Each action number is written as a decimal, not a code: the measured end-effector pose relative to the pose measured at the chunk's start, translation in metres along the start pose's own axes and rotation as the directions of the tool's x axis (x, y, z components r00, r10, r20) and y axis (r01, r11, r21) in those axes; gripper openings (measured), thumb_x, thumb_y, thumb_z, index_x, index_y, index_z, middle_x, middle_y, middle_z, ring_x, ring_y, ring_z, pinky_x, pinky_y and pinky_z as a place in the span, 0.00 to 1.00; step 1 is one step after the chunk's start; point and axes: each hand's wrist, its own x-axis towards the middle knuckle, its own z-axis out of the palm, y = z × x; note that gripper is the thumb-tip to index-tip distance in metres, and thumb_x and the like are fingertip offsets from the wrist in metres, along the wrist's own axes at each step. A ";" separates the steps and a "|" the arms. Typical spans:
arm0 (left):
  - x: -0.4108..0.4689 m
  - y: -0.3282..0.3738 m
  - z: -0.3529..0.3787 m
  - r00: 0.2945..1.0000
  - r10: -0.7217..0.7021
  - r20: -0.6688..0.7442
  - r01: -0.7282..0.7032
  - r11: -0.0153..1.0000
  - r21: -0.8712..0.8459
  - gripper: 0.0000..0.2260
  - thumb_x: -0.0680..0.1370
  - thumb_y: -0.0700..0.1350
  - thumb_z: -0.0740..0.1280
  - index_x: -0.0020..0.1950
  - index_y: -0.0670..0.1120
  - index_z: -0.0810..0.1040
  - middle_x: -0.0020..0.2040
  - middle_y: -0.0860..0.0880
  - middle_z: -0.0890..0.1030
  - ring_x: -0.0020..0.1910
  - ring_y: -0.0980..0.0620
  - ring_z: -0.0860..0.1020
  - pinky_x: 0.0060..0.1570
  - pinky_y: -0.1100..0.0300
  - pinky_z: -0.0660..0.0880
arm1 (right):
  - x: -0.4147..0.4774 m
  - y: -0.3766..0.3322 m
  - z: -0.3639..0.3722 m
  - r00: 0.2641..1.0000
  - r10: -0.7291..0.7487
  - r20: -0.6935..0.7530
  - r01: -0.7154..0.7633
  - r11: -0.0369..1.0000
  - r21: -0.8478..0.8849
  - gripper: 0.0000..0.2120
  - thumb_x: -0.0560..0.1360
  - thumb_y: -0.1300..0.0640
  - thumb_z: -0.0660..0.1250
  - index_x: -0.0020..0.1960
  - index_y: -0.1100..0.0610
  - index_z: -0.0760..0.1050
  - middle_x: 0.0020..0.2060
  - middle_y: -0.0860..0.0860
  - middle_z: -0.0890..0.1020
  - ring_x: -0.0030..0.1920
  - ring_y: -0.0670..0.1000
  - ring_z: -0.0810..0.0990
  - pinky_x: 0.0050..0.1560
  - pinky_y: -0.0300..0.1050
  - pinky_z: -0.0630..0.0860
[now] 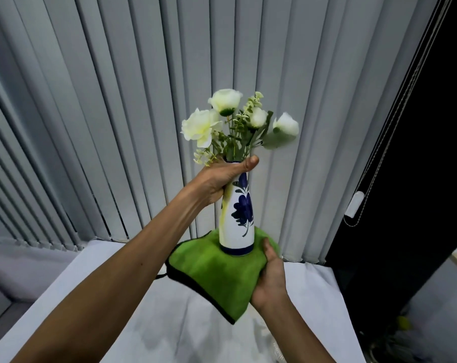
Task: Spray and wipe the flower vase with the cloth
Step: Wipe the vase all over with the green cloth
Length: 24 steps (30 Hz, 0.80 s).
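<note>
A tall white vase [237,221] with blue painted flowers and a blue band at its foot is held up in the air, upright. White artificial flowers [230,119] with green stems stick out of its mouth. My left hand [222,179] grips the vase around its neck, thumb across the front. My right hand [270,279] holds a green cloth [216,273] with a dark edge under and around the vase's base. No spray bottle is in view.
A table covered in white cloth [169,323] lies below my arms. Grey vertical blinds [117,113] fill the background, with a bead cord [379,163] and a dark window strip at the right.
</note>
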 end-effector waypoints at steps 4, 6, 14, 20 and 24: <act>-0.007 0.001 -0.001 0.997 0.065 0.030 -0.067 0.997 0.046 0.25 0.61 0.54 0.80 0.54 0.46 0.80 0.36 0.49 0.87 0.38 0.57 0.84 0.51 0.57 0.78 | 0.003 -0.002 0.023 0.999 -0.013 -0.046 0.015 0.999 0.049 0.25 0.84 0.45 0.57 0.71 0.60 0.76 0.66 0.66 0.80 0.69 0.66 0.77 0.71 0.65 0.70; -0.012 0.000 -0.003 0.995 0.098 0.016 -0.099 0.993 0.060 0.35 0.59 0.55 0.81 0.60 0.40 0.79 0.47 0.44 0.83 0.41 0.57 0.84 0.57 0.52 0.75 | 0.005 -0.001 0.027 0.999 -0.013 -0.051 0.015 0.999 0.051 0.25 0.84 0.46 0.56 0.72 0.62 0.74 0.67 0.66 0.79 0.70 0.66 0.75 0.73 0.64 0.69; -0.019 0.006 -0.028 0.963 0.103 0.251 -0.103 0.995 -0.011 0.16 0.75 0.42 0.69 0.62 0.42 0.79 0.59 0.45 0.83 0.61 0.48 0.80 0.68 0.52 0.73 | 0.010 -0.001 0.029 0.999 0.027 0.020 -0.028 0.998 0.050 0.25 0.84 0.47 0.57 0.56 0.64 0.85 0.50 0.67 0.87 0.46 0.66 0.88 0.43 0.61 0.85; -0.013 0.021 -0.031 0.953 0.100 0.288 -0.091 0.995 -0.046 0.18 0.70 0.36 0.64 0.59 0.42 0.80 0.56 0.44 0.82 0.57 0.44 0.78 0.67 0.46 0.69 | 0.012 -0.011 0.028 0.995 0.067 0.068 -0.064 0.997 -0.034 0.25 0.82 0.47 0.61 0.49 0.65 0.88 0.51 0.67 0.86 0.45 0.68 0.88 0.39 0.64 0.84; -0.007 0.021 -0.039 0.919 0.086 0.385 -0.092 0.996 -0.003 0.19 0.72 0.39 0.69 0.63 0.43 0.80 0.60 0.48 0.84 0.58 0.50 0.81 0.60 0.55 0.79 | 0.006 -0.022 0.029 0.991 0.094 0.099 -0.081 0.990 -0.119 0.22 0.78 0.48 0.65 0.60 0.65 0.83 0.58 0.68 0.84 0.49 0.69 0.87 0.44 0.65 0.84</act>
